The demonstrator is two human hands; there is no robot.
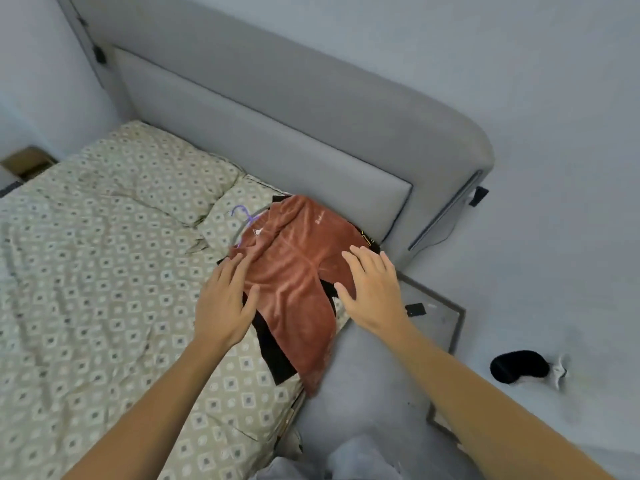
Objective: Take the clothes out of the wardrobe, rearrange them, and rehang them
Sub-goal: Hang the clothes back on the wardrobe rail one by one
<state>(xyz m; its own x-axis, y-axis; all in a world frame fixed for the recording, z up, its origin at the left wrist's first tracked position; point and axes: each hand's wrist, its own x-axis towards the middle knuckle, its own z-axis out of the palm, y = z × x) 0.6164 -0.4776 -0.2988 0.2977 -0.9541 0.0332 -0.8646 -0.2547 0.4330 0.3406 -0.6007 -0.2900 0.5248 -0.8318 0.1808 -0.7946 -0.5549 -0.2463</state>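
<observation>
The garment [298, 271] on top is rust-red, a soft brownish red with paler sheen along its folds and a small white mark near its upper edge. Under it lies black cloth [273, 355], with a bit of yellow print showing at its far corner. The hanger [244, 216] is light purple. The bedding [104, 271] is beige-green, patterned all over with pale squares that each hold a small dark grey centre; the pillow [162, 174] has the same pattern. The headboard [277, 133] is plain grey, and so is the wall [519, 64]. A black item [519, 367] lies on the pale grey floor [571, 271].
</observation>
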